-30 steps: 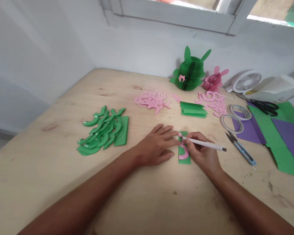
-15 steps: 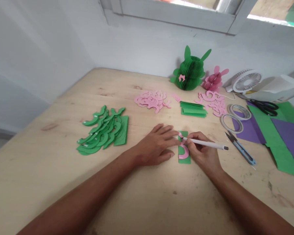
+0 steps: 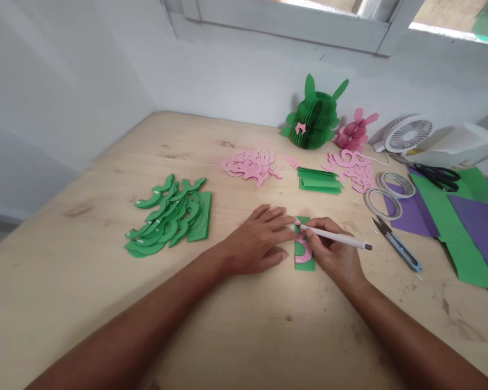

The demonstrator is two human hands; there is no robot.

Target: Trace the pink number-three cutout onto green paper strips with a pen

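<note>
My right hand [image 3: 336,250] is closed around a white pen [image 3: 339,236], its tip down at a pink curved paper cutout [image 3: 305,253]. That cutout lies on a small green paper rectangle [image 3: 307,266] on the table. My left hand [image 3: 261,240] rests flat with fingers spread, its fingertips on the upper left part of the cutout and the green paper. Part of the cutout is hidden under the fingers, and the pen's exact contact point is partly covered.
Green cutouts [image 3: 165,219] are heaped at left. Pink cutouts [image 3: 250,165] and folded green paper [image 3: 319,181] lie behind my hands. Farther back stand a green paper figure [image 3: 314,122] and a white fan [image 3: 409,134]. Thread snips [image 3: 400,246], tape rolls [image 3: 383,203] and black scissors [image 3: 437,176] are at right.
The pen in my right hand has shifted slightly up and left along the cutout's edge, its back end swinging a little left. My left hand stays in place, pressing down.
</note>
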